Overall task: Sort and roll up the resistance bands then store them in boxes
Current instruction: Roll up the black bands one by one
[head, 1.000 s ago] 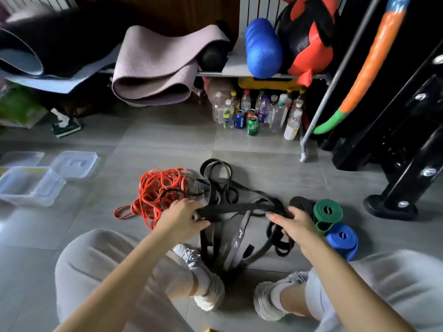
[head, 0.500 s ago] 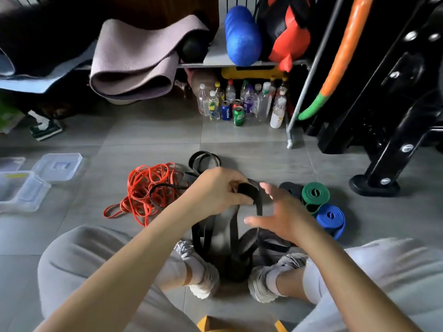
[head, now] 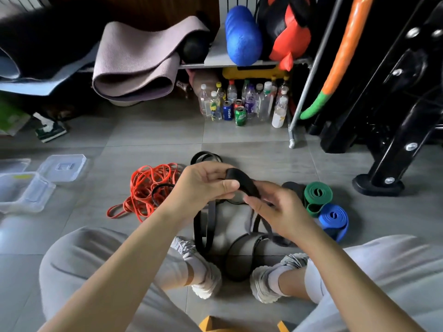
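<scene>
my left hand (head: 203, 185) and my right hand (head: 282, 212) both pinch the folded end of the black band (head: 241, 182); its loose loops hang down to the floor (head: 155, 140) between my shoes (head: 206, 281), near the red bands (head: 148, 188).

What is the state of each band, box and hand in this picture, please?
black band, one end folded over, held up between both hands
left hand, grips the fold of the band
right hand, pinches the band below the fold
loose black bands, unrolled on the floor
red bands, tangled heap, unrolled
green band, rolled, on the floor
blue band, rolled, beside the green one
clear box, open, lid off beside it
</scene>
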The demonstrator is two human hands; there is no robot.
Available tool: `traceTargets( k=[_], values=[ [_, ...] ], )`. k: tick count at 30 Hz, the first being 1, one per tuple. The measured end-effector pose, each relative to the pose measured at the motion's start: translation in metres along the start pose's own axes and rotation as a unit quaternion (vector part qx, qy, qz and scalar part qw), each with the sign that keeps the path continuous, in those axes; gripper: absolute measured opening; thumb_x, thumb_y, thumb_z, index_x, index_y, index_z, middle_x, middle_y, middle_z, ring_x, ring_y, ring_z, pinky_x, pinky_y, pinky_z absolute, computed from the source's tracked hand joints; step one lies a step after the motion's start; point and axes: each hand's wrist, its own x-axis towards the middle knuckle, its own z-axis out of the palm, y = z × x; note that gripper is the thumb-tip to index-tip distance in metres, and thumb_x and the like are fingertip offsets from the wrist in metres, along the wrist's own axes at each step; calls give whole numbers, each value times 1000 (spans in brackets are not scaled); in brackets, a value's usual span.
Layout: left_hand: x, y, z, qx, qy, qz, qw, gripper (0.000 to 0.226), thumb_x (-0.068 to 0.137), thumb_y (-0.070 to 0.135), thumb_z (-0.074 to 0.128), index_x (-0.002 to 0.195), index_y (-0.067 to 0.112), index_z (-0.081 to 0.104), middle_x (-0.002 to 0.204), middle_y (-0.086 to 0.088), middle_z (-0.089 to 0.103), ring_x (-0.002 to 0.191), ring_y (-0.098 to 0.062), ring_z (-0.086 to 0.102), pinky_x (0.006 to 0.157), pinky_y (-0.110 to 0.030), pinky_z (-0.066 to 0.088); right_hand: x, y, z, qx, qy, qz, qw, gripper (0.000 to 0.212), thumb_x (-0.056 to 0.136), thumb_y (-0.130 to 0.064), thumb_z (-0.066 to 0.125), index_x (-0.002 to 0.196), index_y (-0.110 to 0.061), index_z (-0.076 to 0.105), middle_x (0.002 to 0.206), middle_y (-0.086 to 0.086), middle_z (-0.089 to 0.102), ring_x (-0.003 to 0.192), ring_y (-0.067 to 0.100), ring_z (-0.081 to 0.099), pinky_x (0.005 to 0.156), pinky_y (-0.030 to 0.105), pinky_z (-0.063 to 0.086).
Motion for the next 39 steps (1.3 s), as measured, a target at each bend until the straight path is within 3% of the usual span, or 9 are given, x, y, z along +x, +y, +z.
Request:
traceTargets(
  k=[5,9,13,18,22,31,33,35,39],
  values=[
    [-6,-4,-12,190,18,-26,981,20,76,9,74,91,20,67,77,11,68,66,4,62,54,-7,45,4,-16,-11,-60,-4,-37,998,22,83,-27,63,104,-26,65,78,-18,62,76,0,56,66,8,40],
    [-5,9,-10,519,1,115,847,61,67,43,77,122,26,57,109,13,51,81,5,48,76,-5,35,9,-22,-18,-241,-92,-74,963,24,89,-25,59,113,-19,62,90,-11,50,84,11,52,70,20,34],
    [1,10,11,612,-69,121,778,35,75,35,71,105,18,65,94,1,64,89,-18,58,76,-27,44,8,-30,-22,-217,-96,-75,968,22,89,-22,60,111,-20,62,90,-5,53,78,10,53,68,22,38],
    [-2,-1,11,402,6,59,914,14,73,19,73,83,29,69,57,10,54,49,-2,45,53,-16,37,-1,-25,-34,-38,-38,-16,998,38,80,-16,72,98,-46,58,94,-23,65,85,-1,62,77,8,45],
    [-10,-2,8,173,11,43,984,22,75,7,76,83,27,72,71,-10,70,64,-15,59,66,-31,47,-8,-11,-31,-48,-12,-27,998,27,70,-41,77,89,-47,58,87,-15,66,87,1,61,78,15,45],
    [-13,-23,15,-240,-10,-32,970,34,77,0,63,110,-4,58,96,-12,69,86,-18,68,72,-21,54,-6,-16,3,153,40,-67,985,17,73,-34,70,88,-42,69,85,-15,69,82,4,65,75,14,47],
    [-15,-19,13,-164,-2,-41,986,31,77,1,68,107,6,60,95,-8,67,78,-13,68,67,-19,53,-6,-16,-1,92,41,-77,992,15,74,-42,64,89,-43,68,83,-16,66,78,4,62,71,16,47],
    [-16,-10,6,125,5,10,992,39,76,12,74,110,21,59,104,2,62,72,-6,64,63,-15,48,-5,-15,-7,-17,24,-76,997,22,75,-43,63,95,-33,68,80,-16,61,77,4,60,68,16,44],
    [-12,16,5,531,-50,127,837,40,75,29,75,112,21,63,96,7,61,77,-6,52,71,-17,42,1,-20,-15,-163,-48,-84,982,23,82,-30,65,102,-18,69,80,-18,50,72,2,54,65,12,39]
  ],
)
